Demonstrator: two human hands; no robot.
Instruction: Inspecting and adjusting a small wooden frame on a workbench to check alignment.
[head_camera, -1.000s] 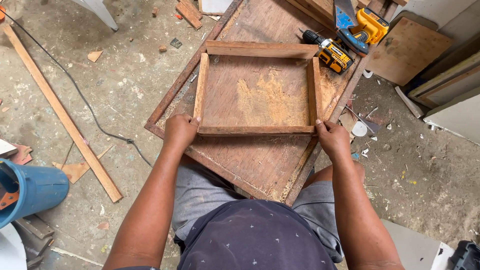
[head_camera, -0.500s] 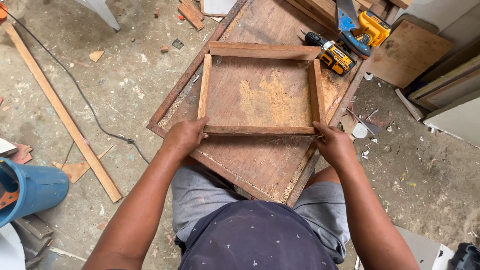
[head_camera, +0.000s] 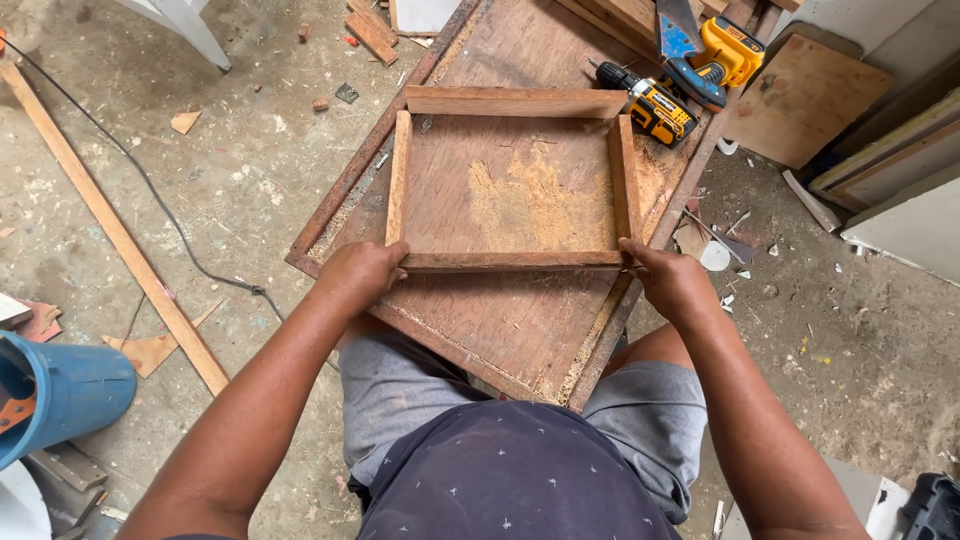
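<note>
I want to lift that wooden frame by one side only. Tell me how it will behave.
The wooden frame is four thin slats set on edge, so it will probably be light. Its far slat overhangs the side slats and the corner joints look loose, so it may rack or come apart. The left hand and right hand grip both near corners, which suggests it needs two-sided support.

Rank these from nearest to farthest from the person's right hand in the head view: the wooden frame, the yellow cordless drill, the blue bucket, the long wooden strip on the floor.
1. Wooden frame: the right hand touches its near right corner.
2. Yellow cordless drill: on the board, beyond the frame's far right corner.
3. Long wooden strip: on the floor, far left.
4. Blue bucket: at the left edge, farthest.
</note>
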